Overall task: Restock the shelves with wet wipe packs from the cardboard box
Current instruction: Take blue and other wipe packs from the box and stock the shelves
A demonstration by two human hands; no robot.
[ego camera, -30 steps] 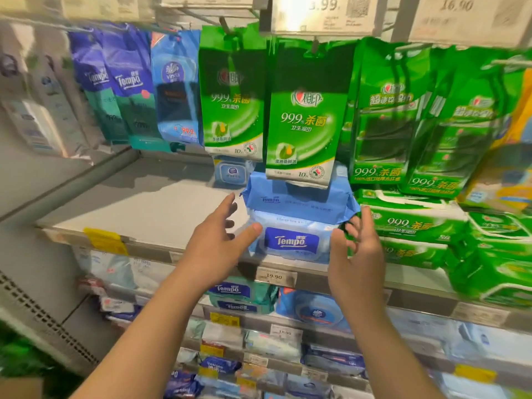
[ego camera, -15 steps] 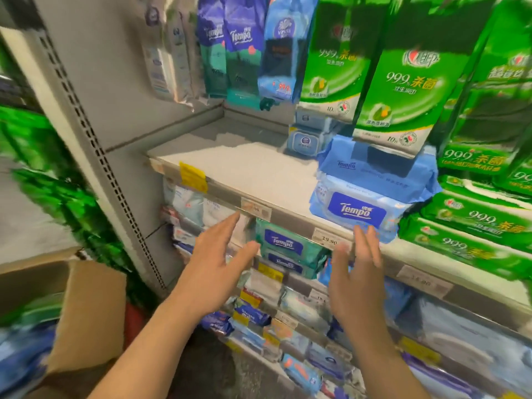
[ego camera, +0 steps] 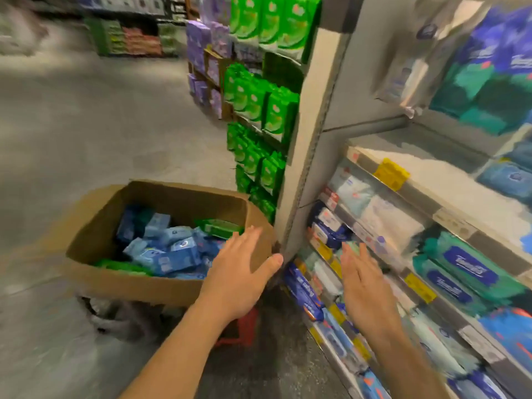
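Observation:
An open cardboard box [ego camera: 95, 234] stands low on the left, holding several blue wet wipe packs [ego camera: 169, 251] and a few green ones [ego camera: 220, 227]. My left hand [ego camera: 240, 275] hovers over the box's right edge with fingers straight and spread, holding nothing. My right hand [ego camera: 364, 286] is raised beside it in front of the lower shelves, fingers straight and empty. The white shelf [ego camera: 449, 182] on the right has a bare left part and blue packs [ego camera: 509, 180] further right.
Lower shelves [ego camera: 374, 254] on the right are packed with blue, white and teal wipe packs behind price tags. A grey upright post [ego camera: 308, 139] divides them from racks of hanging green packs [ego camera: 264, 110]. Grey floor [ego camera: 86, 125] stretches left. A red stand [ego camera: 247, 326] sits under the box.
The view has swung left and down from the shelf to the box. Both hands have drawn back from the shelf's front, and the left one now hangs over the box's edge.

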